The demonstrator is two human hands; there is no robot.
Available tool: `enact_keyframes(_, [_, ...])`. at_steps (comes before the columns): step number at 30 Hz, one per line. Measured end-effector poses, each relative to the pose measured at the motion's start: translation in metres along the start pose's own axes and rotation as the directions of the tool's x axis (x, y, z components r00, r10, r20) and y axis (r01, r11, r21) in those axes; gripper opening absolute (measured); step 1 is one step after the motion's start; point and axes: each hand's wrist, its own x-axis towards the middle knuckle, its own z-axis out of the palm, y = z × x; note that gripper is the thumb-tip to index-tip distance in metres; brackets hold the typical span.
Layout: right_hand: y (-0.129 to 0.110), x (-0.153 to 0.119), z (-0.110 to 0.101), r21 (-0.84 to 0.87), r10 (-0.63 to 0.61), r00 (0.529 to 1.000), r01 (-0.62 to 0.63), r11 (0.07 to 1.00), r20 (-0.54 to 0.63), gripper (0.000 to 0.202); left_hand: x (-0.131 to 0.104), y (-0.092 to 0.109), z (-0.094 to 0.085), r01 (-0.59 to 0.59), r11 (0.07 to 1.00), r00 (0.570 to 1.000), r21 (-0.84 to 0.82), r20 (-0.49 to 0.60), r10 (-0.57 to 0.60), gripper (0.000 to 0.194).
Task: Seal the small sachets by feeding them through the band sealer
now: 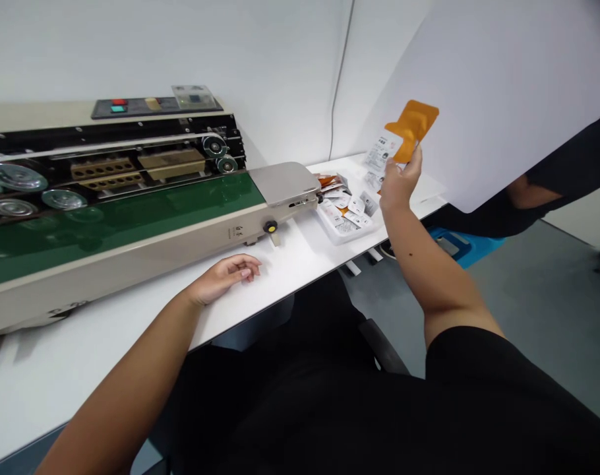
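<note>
My right hand (403,178) is raised at the upper right, its fingers closed on an orange packet (416,125). White printed packets (383,150) show right beside it, against the same fingers. Below and to the left of this hand, a clear plastic tray (342,232) holds several white and orange packets (347,208). My left hand (228,276) rests on the white table in front of the machine, fingers loosely curled and apart, with nothing in it.
A belt machine (191,243) with a green belt (181,214), rollers and a control panel (154,105) fills the left. A large white panel (498,86) stands at the upper right. Behind it, part of another person (571,171) shows near a blue stool (480,251).
</note>
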Motion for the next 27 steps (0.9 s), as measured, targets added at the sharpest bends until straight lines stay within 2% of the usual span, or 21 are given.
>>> enact_keyframes(2, [-0.044,-0.028,-0.002,0.006,0.046,0.998,-0.046,0.999,0.052,0.068,-0.001,0.000,0.002,-0.053,0.998,0.996,0.033,-0.071,0.056,0.045])
enact_keyframes(4, [-0.095,-0.066,-0.006,0.024,0.014,0.963,-0.021,0.999,0.269,0.063,-0.004,0.001,0.003,-0.134,0.983,0.971,0.123,-0.183,0.155,0.051])
enact_keyframes(5, [-0.120,-0.085,-0.007,0.062,-0.050,0.910,0.027,0.998,0.411,0.059,-0.007,0.001,0.005,-0.182,0.964,0.943,0.192,-0.243,0.227,0.057])
enact_keyframes(6, [-0.143,-0.105,-0.008,0.117,-0.148,0.824,0.099,0.988,0.547,0.054,-0.011,0.002,0.006,-0.230,0.935,0.904,0.270,-0.295,0.308,0.067])
enact_keyframes(7, [-0.163,-0.123,-0.007,0.193,-0.260,0.718,0.176,0.965,0.646,0.051,-0.016,0.002,0.007,-0.272,0.895,0.858,0.354,-0.332,0.392,0.078])
enact_keyframes(9, [-0.192,-0.156,0.002,0.335,-0.443,0.515,0.293,0.895,0.734,0.049,-0.029,0.002,0.011,-0.313,0.790,0.767,0.527,-0.351,0.537,0.095])
enact_keyframes(10, [-0.200,-0.169,0.009,0.370,-0.494,0.439,0.340,0.865,0.751,0.049,-0.036,0.001,0.012,-0.302,0.732,0.740,0.611,-0.334,0.584,0.096])
enact_keyframes(11, [-0.205,-0.182,0.018,0.377,-0.515,0.384,0.381,0.844,0.766,0.049,-0.043,0.001,0.014,-0.277,0.672,0.735,0.687,-0.299,0.609,0.089])
enact_keyframes(12, [-0.207,-0.193,0.028,0.362,-0.514,0.345,0.417,0.834,0.786,0.049,-0.049,0.001,0.015,-0.252,0.616,0.751,0.747,-0.250,0.611,0.075])
enact_keyframes(14, [-0.206,-0.213,0.047,0.308,-0.471,0.294,0.462,0.832,0.832,0.049,-0.059,0.000,0.017,-0.225,0.539,0.807,0.812,-0.155,0.570,0.040])
enact_keyframes(15, [-0.204,-0.221,0.055,0.283,-0.444,0.278,0.469,0.837,0.852,0.049,-0.062,0.000,0.018,-0.222,0.522,0.829,0.823,-0.123,0.546,0.027])
enact_keyframes(17, [-0.200,-0.236,0.068,0.246,-0.397,0.274,0.453,0.857,0.876,0.051,-0.064,-0.001,0.020,-0.210,0.518,0.841,0.829,-0.117,0.528,0.021])
enact_keyframes(21, [-0.194,-0.250,0.078,0.158,-0.289,0.345,0.362,0.919,0.893,0.058,-0.065,-0.001,0.024,-0.118,0.563,0.792,0.818,-0.264,0.550,0.021])
enact_keyframes(24, [-0.194,-0.250,0.076,0.109,-0.215,0.389,0.276,0.955,0.896,0.063,-0.068,-0.002,0.028,0.022,0.614,0.722,0.789,-0.437,0.536,0.028])
enact_keyframes(27, [-0.196,-0.247,0.071,0.173,-0.252,0.420,0.217,0.961,0.872,0.084,-0.073,-0.004,0.032,0.135,0.647,0.625,0.750,-0.572,0.532,0.033])
